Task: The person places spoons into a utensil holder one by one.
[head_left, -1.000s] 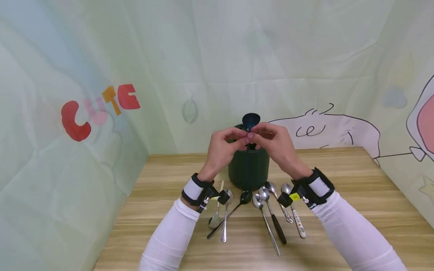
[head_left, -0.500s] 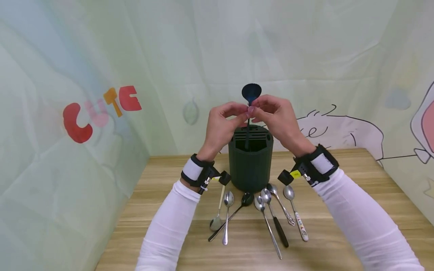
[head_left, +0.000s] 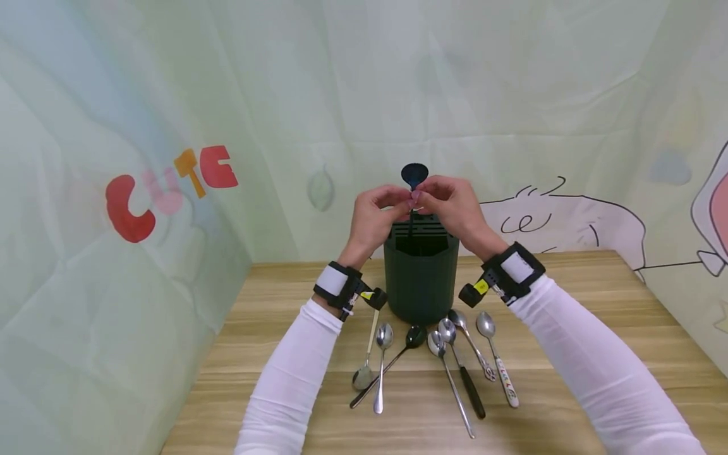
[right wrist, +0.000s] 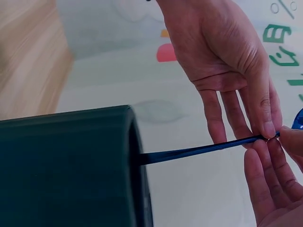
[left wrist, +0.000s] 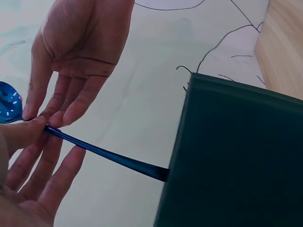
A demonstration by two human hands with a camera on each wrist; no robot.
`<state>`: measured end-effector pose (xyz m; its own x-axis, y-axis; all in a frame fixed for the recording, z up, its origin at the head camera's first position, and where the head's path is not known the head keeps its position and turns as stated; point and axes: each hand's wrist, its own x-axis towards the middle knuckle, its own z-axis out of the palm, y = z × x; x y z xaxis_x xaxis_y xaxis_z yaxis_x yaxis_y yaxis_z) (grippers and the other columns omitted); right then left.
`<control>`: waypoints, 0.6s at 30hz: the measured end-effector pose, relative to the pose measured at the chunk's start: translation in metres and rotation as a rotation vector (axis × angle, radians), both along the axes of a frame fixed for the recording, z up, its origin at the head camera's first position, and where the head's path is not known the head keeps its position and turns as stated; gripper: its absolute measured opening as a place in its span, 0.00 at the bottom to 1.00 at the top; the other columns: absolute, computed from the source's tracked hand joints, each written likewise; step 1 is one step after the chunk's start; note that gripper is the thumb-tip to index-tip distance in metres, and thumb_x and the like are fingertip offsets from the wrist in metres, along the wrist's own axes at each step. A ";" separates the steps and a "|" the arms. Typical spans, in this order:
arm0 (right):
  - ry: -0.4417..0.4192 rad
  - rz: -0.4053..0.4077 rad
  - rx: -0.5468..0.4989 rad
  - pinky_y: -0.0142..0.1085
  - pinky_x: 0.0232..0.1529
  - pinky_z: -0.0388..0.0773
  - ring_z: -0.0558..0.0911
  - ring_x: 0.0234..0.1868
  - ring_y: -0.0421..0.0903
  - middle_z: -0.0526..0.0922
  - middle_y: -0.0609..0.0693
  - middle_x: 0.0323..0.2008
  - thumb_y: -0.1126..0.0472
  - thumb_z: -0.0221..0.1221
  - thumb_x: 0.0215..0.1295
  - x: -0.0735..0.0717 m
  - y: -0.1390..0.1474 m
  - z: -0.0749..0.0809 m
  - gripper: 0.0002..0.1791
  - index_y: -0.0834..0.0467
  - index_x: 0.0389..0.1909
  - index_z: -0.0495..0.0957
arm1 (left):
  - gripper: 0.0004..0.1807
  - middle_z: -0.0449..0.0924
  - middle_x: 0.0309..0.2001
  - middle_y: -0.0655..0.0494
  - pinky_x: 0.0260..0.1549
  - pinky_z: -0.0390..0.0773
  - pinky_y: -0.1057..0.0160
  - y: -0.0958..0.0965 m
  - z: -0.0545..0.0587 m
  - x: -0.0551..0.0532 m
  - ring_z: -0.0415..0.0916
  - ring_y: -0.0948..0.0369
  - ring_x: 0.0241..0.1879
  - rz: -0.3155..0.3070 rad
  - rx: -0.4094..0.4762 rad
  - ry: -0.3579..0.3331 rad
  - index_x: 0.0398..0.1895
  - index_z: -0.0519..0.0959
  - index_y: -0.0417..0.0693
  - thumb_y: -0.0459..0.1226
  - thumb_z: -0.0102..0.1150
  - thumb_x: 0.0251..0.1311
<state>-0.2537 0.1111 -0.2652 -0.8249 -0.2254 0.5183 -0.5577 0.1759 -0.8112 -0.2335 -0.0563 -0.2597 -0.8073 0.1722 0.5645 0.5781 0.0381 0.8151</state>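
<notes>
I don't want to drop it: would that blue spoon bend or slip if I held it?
The blue spoon is probably stiff: its bowl stands up above the fingers without flopping. It could slip, since the handle looks smooth and shiny. It's likely light, being so slim.

Wood-grain tabletop [head_left: 614, 291]. Upright toward far edge: dark green utensil holder [head_left: 421, 284]. In front, left group: cream-handled spoon [head_left: 370, 347], bowl toward near edge; plain silver spoon [head_left: 382, 360], bowl toward holder, handle crossed with that of black spoon [head_left: 398, 357]. Right group, bowls toward holder: long-handled silver spoon [head_left: 453, 385]; black-handled spoon [head_left: 467, 382]; ornate-handled spoon [head_left: 474, 346]; spoon with white patterned handle [head_left: 498, 364], outermost right.
</notes>
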 end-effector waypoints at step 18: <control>-0.086 -0.021 0.064 0.43 0.40 0.79 0.80 0.36 0.46 0.81 0.53 0.36 0.61 0.59 0.62 -0.013 -0.002 -0.021 0.06 0.59 0.37 0.78 | 0.07 0.81 0.33 0.48 0.33 0.81 0.59 -0.004 -0.034 -0.024 0.78 0.57 0.34 0.017 -0.038 -0.058 0.36 0.80 0.38 0.29 0.62 0.53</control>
